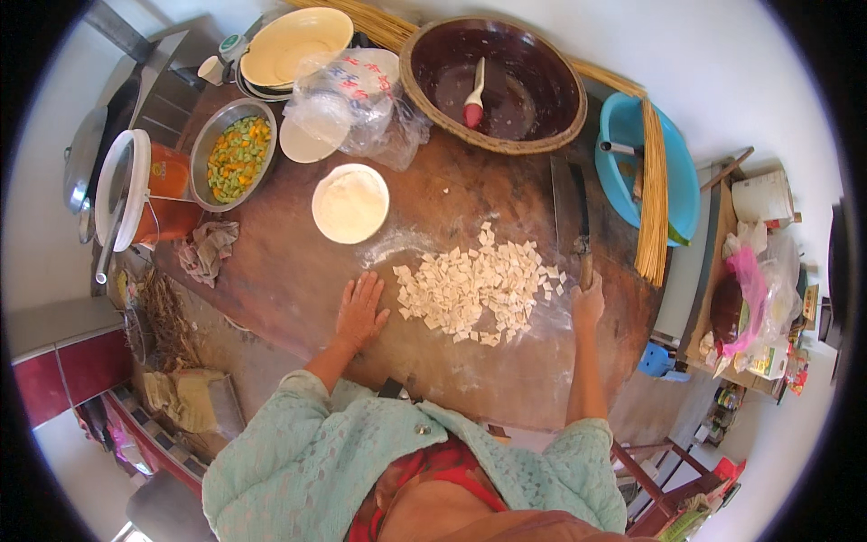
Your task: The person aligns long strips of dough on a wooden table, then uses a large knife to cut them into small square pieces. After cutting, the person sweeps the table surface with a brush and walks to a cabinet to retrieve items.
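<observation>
My right hand [587,302] grips the wooden handle of a large kitchen knife [569,203], whose broad blade points away from me on the brown tabletop. Flat on the table, my left hand [362,310] rests with its fingers spread, holding nothing. Between the hands lies a loose pile of small diamond-shaped dough pieces [474,288], with smears of flour around it. Beyond my left hand stands a white bowl of flour [351,204].
At the back are a large brown glazed basin [433,68] with a brush-like utensil [475,95], a plastic bag [366,101] and bowls. A metal bowl [265,166] of diced vegetables and a bucket [142,196] stand left. A turquoise basin [687,190] with a stalk bundle [653,203] is right.
</observation>
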Action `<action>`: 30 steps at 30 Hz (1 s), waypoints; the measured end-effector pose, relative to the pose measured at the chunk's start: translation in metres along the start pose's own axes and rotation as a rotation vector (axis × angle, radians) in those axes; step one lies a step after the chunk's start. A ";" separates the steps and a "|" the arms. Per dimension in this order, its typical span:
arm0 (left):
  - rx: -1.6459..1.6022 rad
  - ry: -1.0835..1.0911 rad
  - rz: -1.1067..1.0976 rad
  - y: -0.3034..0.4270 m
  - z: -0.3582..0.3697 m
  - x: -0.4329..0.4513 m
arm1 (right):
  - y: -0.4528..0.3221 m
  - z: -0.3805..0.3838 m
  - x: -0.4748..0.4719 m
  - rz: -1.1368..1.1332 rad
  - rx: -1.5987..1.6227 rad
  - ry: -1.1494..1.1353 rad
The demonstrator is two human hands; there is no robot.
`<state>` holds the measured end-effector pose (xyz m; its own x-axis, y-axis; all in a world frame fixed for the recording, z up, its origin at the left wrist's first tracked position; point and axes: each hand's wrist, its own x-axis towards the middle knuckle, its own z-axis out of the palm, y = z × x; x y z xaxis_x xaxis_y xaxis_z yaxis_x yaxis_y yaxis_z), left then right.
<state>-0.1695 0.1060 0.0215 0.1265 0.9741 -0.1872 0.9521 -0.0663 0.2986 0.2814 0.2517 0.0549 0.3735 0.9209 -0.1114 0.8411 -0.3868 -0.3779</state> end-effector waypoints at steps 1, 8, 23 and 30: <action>0.006 -0.006 -0.003 -0.001 0.000 0.000 | -0.010 0.004 0.013 -0.023 -0.018 0.011; -0.016 0.004 0.016 -0.006 0.002 0.000 | -0.054 0.023 0.066 -0.045 -0.052 0.008; -0.106 0.050 0.043 -0.013 -0.001 -0.004 | -0.238 -0.012 0.033 -0.621 0.211 0.386; -0.144 0.100 0.081 -0.012 -0.002 -0.002 | -0.354 0.026 0.109 -0.429 0.234 -0.137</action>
<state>-0.1817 0.1049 0.0199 0.1665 0.9839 -0.0654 0.8892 -0.1211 0.4411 0.0138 0.4899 0.1523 -0.0539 0.9984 -0.0146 0.7916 0.0338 -0.6101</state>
